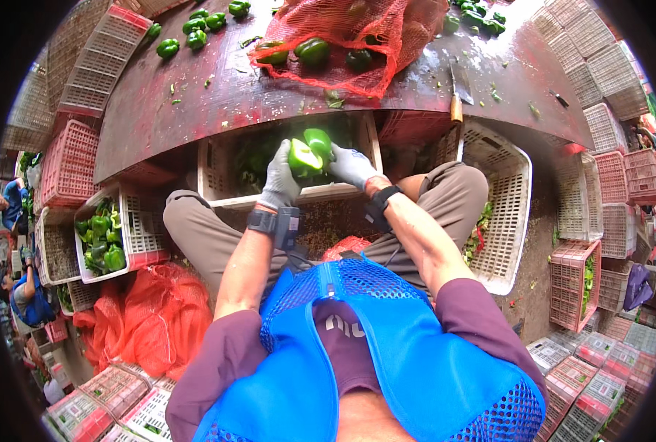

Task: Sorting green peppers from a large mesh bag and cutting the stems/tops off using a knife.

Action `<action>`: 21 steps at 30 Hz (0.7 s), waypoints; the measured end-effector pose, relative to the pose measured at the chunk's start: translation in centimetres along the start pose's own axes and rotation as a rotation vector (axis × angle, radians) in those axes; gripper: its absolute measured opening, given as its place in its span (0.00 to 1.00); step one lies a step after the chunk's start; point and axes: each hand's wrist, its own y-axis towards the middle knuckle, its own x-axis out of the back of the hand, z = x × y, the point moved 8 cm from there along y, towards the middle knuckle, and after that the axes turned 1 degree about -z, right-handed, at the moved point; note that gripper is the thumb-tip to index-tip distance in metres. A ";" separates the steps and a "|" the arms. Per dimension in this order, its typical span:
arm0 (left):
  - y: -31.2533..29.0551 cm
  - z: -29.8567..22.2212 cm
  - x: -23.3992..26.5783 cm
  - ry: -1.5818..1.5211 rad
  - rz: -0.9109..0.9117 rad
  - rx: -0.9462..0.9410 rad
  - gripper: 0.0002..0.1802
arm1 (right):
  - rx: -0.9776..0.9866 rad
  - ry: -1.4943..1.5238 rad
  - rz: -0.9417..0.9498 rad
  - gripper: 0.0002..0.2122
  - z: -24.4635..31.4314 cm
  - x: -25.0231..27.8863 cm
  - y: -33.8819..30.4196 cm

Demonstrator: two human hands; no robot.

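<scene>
My left hand (pixel 280 177), in a grey glove, is closed on a cut green bell pepper piece (pixel 305 160) whose pale inside shows. Against it lies a second, glossy green pepper piece (pixel 318 141), gripped by the fingers of my gloved right hand (pixel 351 165). Whether the two pieces are still joined I cannot tell. Both hands are above a white plastic crate (pixel 211 166) between my knees, with green peppers in its shadowed inside. On the table beyond, a red mesh bag (pixel 357 70) lies with its mouth toward me and several whole bell peppers in it.
A wide-bladed knife (pixel 457 107) with a wooden handle lies at the table's (pixel 217 103) near edge. Loose peppers (pixel 195 33) sit at the far left. A white crate (pixel 499 206) stands by my right knee, a pepper-filled crate (pixel 103 239) at left, near red mesh sacks (pixel 155 317).
</scene>
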 end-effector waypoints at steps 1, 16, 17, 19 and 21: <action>-0.3 -0.5 -0.2 -0.020 0.003 0.013 0.23 | -0.001 -0.020 0.028 0.17 -1.4 -0.1 0.2; -1.3 -1.4 -2.6 -0.325 0.253 0.080 0.23 | 0.641 0.015 -0.505 0.23 8.1 4.3 -5.8; -0.9 -1.3 -1.7 -0.323 0.251 0.068 0.23 | 0.682 -0.021 -0.494 0.23 8.8 4.1 -5.8; -2.0 1.1 -3.3 -1.003 0.335 0.543 0.21 | 0.706 -0.035 -0.487 0.24 9.2 4.3 -6.3; -2.3 0.5 -3.4 -0.764 0.338 0.413 0.20 | 0.823 -0.184 -0.477 0.25 9.8 4.6 -7.4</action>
